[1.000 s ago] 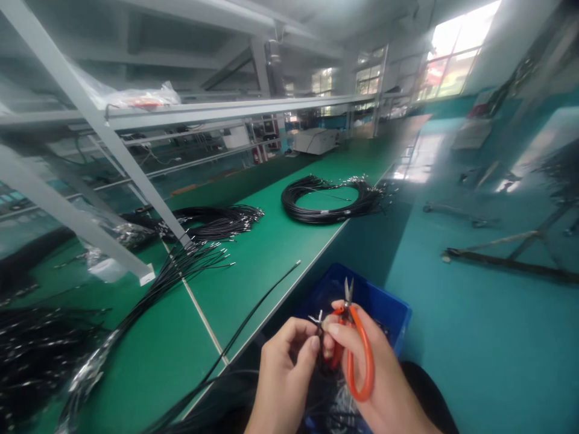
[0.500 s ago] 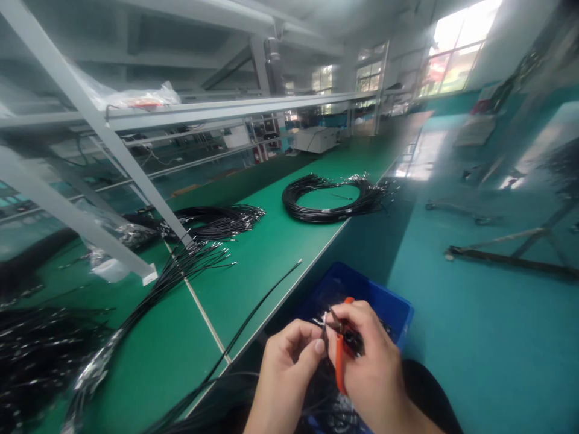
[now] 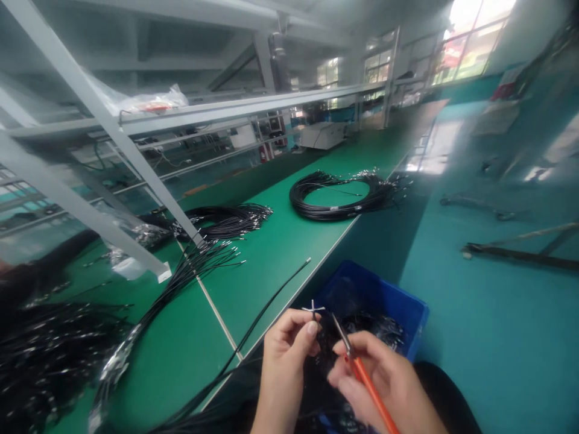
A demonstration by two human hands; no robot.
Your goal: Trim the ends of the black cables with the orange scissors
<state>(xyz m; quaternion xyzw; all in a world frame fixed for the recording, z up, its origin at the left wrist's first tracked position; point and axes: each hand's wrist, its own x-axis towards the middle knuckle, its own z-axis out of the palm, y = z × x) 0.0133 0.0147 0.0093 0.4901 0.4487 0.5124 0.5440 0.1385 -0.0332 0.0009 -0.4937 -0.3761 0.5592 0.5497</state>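
Observation:
Between thumb and fingertips, my left hand (image 3: pixel 289 343) pinches the end of a black cable (image 3: pixel 313 316). Pale wires fan out from its tip in a cross shape. My right hand (image 3: pixel 380 367) is closed around a pair of orange-handled cutters (image 3: pixel 368 383), whose narrow metal jaws point up and left, a little apart from the wire tips. Below both hands, a blue bin (image 3: pixel 407 301) holds dark and clear scraps. One loose black cable (image 3: pixel 275 292) with a metal tip lies along the table edge beside my left hand.
On the green table (image 3: pixel 289 241) lie a coiled cable bundle (image 3: pixel 335 211), another bundle (image 3: pixel 235 223) behind it to the left, and a long cable bundle (image 3: pixel 154 307). A slanted shelf post (image 3: pixel 117 157) rises at left. A wheeled stand (image 3: pixel 520 256) is on the floor at right.
The cutters have come away from the cable end, moving right and down, and turned in my right hand. The wires at the cable's tip are now spread apart. The view has shifted slightly.

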